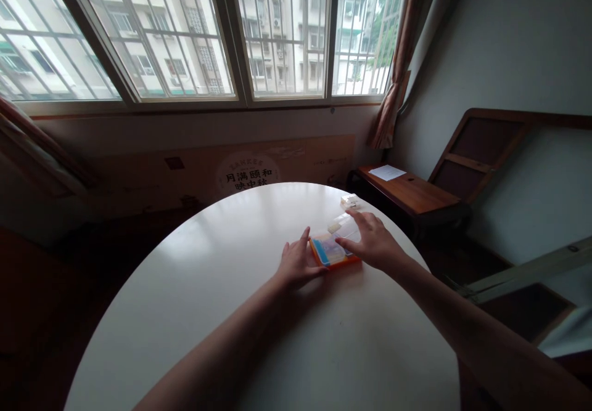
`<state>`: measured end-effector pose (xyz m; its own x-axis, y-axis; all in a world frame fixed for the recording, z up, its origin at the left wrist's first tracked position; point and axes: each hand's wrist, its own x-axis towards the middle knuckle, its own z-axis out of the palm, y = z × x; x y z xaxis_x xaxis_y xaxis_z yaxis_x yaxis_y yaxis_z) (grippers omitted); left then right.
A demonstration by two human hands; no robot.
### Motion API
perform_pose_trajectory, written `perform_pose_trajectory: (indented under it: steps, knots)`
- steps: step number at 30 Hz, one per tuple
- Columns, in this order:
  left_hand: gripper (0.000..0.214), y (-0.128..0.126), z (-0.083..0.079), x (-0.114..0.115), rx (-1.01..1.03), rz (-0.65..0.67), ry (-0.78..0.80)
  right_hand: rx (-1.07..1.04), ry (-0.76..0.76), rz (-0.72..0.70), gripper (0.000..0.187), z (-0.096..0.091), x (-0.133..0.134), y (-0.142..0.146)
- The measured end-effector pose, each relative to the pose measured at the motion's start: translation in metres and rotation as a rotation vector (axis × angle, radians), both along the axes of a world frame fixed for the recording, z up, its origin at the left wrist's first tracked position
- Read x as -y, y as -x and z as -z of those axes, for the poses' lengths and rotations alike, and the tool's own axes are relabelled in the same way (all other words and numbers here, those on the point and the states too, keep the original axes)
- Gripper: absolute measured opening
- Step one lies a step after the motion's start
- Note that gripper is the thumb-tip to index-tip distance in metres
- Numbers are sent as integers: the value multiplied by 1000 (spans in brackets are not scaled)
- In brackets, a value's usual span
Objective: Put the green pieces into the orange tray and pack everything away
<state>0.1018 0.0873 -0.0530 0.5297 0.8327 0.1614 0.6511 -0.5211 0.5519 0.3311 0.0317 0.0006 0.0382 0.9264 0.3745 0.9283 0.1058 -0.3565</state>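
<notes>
A flat orange box (332,254) with a blue and pale top lies on the round white table (240,257), toward its right side. My left hand (298,264) rests against the box's left edge, fingers together and thumb up alongside it. My right hand (372,241) lies over the box's right part, fingers spread across it and over a clear plastic lid (345,221) just behind. A small white block (349,200) sits farther back near the table's edge.
A dark wooden side table (411,194) with a sheet of paper (386,172) stands to the right. A wooden frame (481,152) leans on the right wall. A cardboard panel (259,167) stands under the barred windows, with a curtain at the corner.
</notes>
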Motion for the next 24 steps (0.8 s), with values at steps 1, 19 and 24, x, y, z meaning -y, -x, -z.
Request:
perform_pose_trajectory:
  steps: [1, 19, 24]
  knots:
    - [116, -5, 0, -3, -1, -6, -2, 7, 13, 9, 80, 1, 0, 4]
    - [115, -22, -2, -13, 1, -24, 1, 135, 141, 156, 86, 19, -9, 25]
    - [115, -22, -1, -15, -9, -23, 0, 118, 42, 179, 75, 10, -13, 6]
